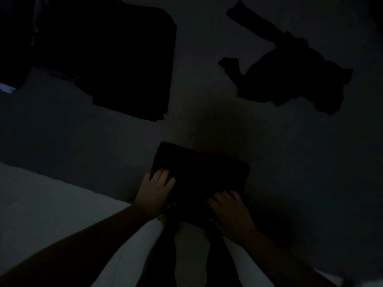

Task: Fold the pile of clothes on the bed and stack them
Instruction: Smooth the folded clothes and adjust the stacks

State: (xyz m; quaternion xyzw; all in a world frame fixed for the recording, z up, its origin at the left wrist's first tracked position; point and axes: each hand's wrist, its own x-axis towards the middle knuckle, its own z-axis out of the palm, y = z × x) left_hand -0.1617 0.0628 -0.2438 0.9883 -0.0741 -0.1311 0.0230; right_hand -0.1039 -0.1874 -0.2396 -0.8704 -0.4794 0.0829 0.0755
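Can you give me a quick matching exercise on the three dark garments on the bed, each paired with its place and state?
Things:
1. folded dark garment
2. crumpled dark garment
3. large flat dark garment

Places and states:
A. far left of the bed, spread out flat
B. near edge, under both hands, left hand and right hand resting on it
C. far right, lying rumpled and untouched

Pairs: 1-B, 2-C, 3-A
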